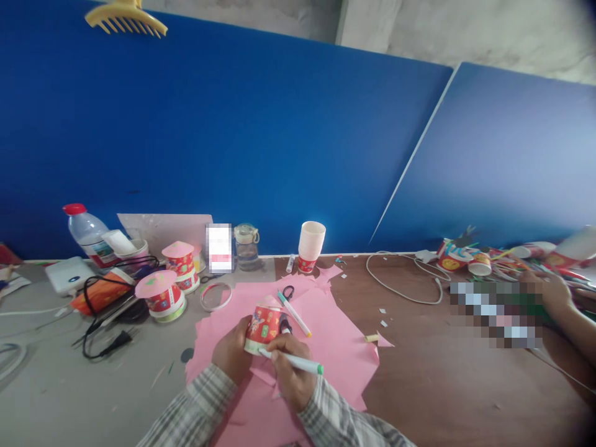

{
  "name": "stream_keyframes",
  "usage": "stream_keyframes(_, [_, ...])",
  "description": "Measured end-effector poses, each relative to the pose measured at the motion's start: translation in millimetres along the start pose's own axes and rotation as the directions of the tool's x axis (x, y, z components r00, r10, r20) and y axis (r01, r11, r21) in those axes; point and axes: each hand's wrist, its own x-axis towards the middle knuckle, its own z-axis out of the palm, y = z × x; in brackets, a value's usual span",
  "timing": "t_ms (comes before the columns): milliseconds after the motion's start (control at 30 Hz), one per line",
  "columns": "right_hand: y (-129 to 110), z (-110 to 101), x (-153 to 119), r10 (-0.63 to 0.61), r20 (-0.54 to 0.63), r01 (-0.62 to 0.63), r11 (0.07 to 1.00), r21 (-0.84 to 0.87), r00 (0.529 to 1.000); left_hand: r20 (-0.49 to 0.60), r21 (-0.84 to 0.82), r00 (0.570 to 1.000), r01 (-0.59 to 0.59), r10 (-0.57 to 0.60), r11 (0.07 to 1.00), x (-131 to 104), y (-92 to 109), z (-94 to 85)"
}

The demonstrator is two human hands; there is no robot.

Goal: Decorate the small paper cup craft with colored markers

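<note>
My left hand (pixel 235 349) is wrapped round a red paper cup (pixel 263 324), turned upside down with its pale rim at the bottom. In my right hand (pixel 293 372) is a marker (pixel 302 363) with a white barrel and a green end; its tip meets the cup's pale rim. Both hands are above pink paper sheets (pixel 335 354). Just beyond the cup lies another marker (pixel 294 313), with a yellow end, beside scissors (pixel 285 323) partly hidden behind my right hand.
On the left stand paper cups with pink tops (pixel 158 288), a black cable (pixel 100 354) and a bottle (pixel 88 233). At the back are a glass jar (pixel 246 248), stacked cups (pixel 311 245) and a tape roll (pixel 216 297). Another person's hand (pixel 552 295) reaches in at right.
</note>
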Motion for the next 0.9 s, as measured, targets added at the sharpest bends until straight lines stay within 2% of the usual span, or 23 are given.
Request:
stream_keyframes(167, [-0.5,-0.7,0.6,0.021,0.017,-0.022,0.999,0.030,1.000,0.005,0.005,1.000,0.008,-0.008,1.000,0.1,0.5,0.0])
stream_keyframes(467, [-5.6,-0.3,1.0,-0.014,0.045,0.017,0.998,-0.062,0.999,0.022,-0.001,1.000,0.009,-0.009,1.000,0.1,0.5,0.0])
stream_keyframes(633, [-1.5,-0.9,0.0,0.006,0.007,-0.006,1.000,-0.012,1.000,0.022,0.006,1.000,0.012,-0.012,1.000,-0.4,-0.7,0.4])
stream_keyframes(900, [-0.8,-2.1,-0.2,0.044,0.018,-0.045,0.999,0.007,0.999,0.023,0.012,1.000,0.012,-0.012,1.000,-0.2,-1.3,1.4])
